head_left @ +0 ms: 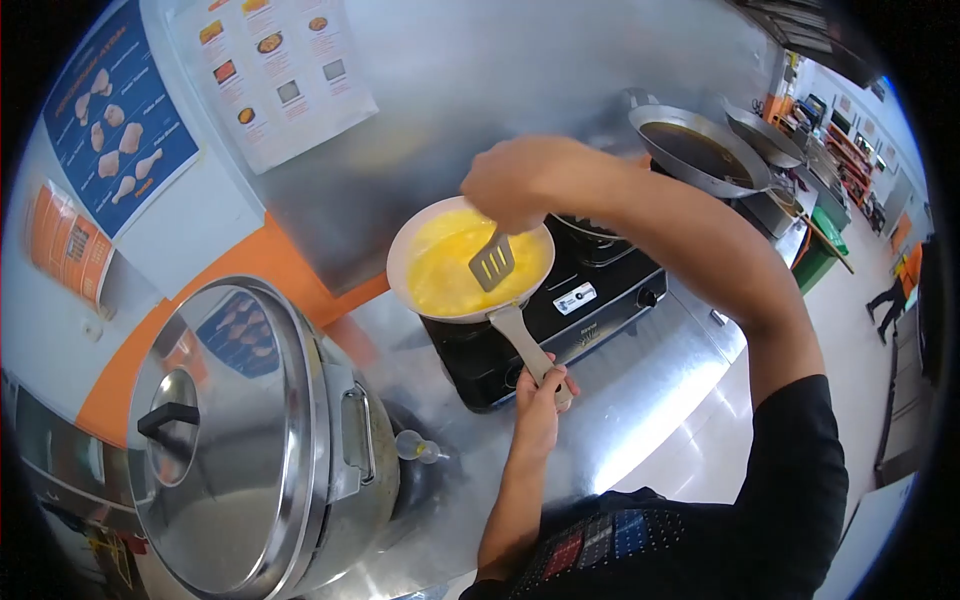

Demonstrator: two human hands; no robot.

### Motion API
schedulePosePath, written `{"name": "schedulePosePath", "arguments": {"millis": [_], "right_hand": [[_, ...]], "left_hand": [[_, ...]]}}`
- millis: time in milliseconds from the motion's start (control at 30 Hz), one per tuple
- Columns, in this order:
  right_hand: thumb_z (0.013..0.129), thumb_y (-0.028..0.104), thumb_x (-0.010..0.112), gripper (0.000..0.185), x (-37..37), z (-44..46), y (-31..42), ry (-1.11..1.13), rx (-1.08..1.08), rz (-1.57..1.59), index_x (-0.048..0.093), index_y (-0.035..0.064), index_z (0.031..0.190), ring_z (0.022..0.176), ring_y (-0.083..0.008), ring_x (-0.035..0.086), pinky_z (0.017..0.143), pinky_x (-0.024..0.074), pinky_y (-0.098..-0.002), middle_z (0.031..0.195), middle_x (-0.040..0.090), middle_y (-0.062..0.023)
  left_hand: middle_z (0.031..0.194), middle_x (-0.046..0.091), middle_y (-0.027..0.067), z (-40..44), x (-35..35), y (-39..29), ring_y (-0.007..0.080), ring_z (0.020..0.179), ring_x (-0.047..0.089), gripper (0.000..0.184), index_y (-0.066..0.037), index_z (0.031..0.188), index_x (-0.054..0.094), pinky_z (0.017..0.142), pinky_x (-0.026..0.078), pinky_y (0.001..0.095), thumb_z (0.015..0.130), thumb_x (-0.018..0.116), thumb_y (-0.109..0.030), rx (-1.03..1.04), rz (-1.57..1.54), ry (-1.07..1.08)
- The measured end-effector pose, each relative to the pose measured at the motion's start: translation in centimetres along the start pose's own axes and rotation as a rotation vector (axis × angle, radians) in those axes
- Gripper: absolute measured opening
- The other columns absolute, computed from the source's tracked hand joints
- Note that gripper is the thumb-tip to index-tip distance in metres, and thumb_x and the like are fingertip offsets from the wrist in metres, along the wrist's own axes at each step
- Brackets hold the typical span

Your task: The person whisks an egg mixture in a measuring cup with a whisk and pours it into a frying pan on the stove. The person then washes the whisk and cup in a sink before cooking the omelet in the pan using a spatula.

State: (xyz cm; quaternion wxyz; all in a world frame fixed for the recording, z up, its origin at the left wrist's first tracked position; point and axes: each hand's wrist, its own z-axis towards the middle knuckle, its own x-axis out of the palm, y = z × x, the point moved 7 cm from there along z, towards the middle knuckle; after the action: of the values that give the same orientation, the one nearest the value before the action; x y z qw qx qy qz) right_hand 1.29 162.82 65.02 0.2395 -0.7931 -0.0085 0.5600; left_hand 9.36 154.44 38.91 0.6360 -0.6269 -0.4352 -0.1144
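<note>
My left hand (538, 408) is closed round the beige handle (525, 345) of a frying pan (402, 262). The pan sits on the left side of a black gas stove (590, 318), and yellow beaten egg (440, 265) covers its bottom. Above the pan's far right rim, my right hand (515, 185) grips a slotted spatula (492, 262) from above. The spatula's grey blade points down at the egg; whether it touches the pan's bottom I cannot tell. My fist hides the spatula's handle.
A large lidded steel pot (330, 430) stands at the left, with a small clear bottle (420, 447) beside it. Behind my right arm is a wok of dark liquid (700, 150). Another person (903, 285) is far off at the right.
</note>
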Motion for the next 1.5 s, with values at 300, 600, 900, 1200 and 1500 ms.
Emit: {"name": "schedulePosePath", "arguments": {"millis": [300, 600, 900, 1200, 1500], "right_hand": [[0.075, 0.013, 0.06, 0.015, 6.1, 1.7, 2.3, -0.135, -0.135, -0.183, 0.071, 0.009, 0.085, 0.081, -0.0246, 0.066, 0.061, 0.0512, -0.0338, 0.086, 0.068, -0.0083], [0.075, 0.015, 0.058, 0.013, 11.6, 5.2, -3.4, -0.38, 0.077, -0.157, 0.069, 0.0085, 0.078, 0.074, -0.023, 0.065, 0.061, 0.0506, -0.0335, 0.077, 0.066, -0.0083], [0.076, 0.02, 0.055, 0.013, 12.9, 7.8, -3.0, -0.852, -0.168, -0.321, 0.066, 0.0145, 0.072, 0.071, -0.0191, 0.06, 0.058, 0.0442, -0.0312, 0.071, 0.062, -0.0021], [0.079, 0.017, 0.056, 0.013, 9.0, 2.3, -8.1, -0.511, -0.007, -0.058, 0.067, 0.0143, 0.083, 0.077, -0.0288, 0.065, 0.064, 0.0505, -0.0409, 0.08, 0.065, -0.0093], [0.077, 0.014, 0.055, 0.017, 9.3, -6.2, -3.9, -0.169, -0.07, -0.006, 0.066, 0.0106, 0.089, 0.064, -0.0309, 0.064, 0.058, 0.0514, -0.0399, 0.07, 0.064, -0.013]], "left_hand": [[0.066, 0.05, 0.0046, -0.3, -0.1, -0.3, 0.0118, 0.057, 0.049, 0.022, -0.007, 0.103, 0.046, 0.043, 0.028, 0.0223, 0.083, 0.055, -0.006, -0.008, -0.036, -0.041], [0.064, 0.051, 0.0051, -0.1, -1.0, -0.6, 0.0111, 0.05, 0.045, 0.019, -0.008, 0.1, 0.045, 0.041, 0.027, 0.0228, 0.083, 0.055, -0.007, -0.021, 0.045, 0.01], [0.061, 0.051, 0.0045, -0.2, -0.9, -1.3, 0.0099, 0.049, 0.043, 0.017, -0.009, 0.097, 0.045, 0.041, 0.026, 0.0237, 0.084, 0.055, -0.011, -0.059, 0.177, 0.034], [0.062, 0.051, 0.0053, -0.3, -0.7, -1.2, 0.0096, 0.049, 0.042, 0.018, -0.008, 0.099, 0.046, 0.042, 0.026, 0.0231, 0.084, 0.055, -0.011, -0.057, 0.116, 0.023], [0.063, 0.053, 0.0063, -0.2, -0.8, -1.1, 0.0101, 0.05, 0.043, 0.02, -0.009, 0.1, 0.046, 0.042, 0.027, 0.0233, 0.083, 0.056, -0.012, -0.047, 0.099, 0.04]]}}
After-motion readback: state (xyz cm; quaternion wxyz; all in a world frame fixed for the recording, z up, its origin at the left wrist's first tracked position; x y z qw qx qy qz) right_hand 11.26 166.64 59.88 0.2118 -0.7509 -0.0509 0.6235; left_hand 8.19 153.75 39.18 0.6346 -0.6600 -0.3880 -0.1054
